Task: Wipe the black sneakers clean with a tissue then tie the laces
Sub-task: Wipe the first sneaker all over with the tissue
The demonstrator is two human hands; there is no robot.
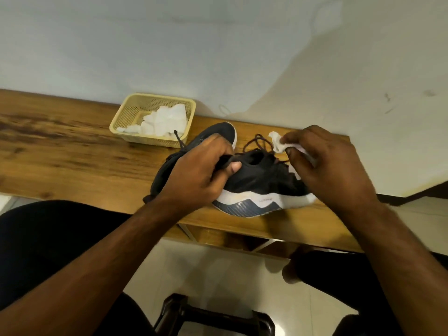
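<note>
Nearest the lens, at bottom centre of the frame, we note a dark wooden stool (213, 316) on pale floor tiles, with dark-clothed legs to either side. Our forearms run up from the lower corners to the wooden counter (72, 151) crossing mid-frame. Left hand (201, 175): grip clenched around the collar of the near sneaker (261, 187), thumb pressed at the opening; this shoe lies tilted on its side at centre-right, white and blue sole facing us. Right hand (329, 163): grip pinching a crumpled white tissue (278, 143) just above the loose dark laces (259, 144). A second black sneaker (215, 135) lies behind the left hand. Upper left of centre, a cream perforated basket (126, 122) holds more white tissues (164, 121), against the pale wall.
</note>
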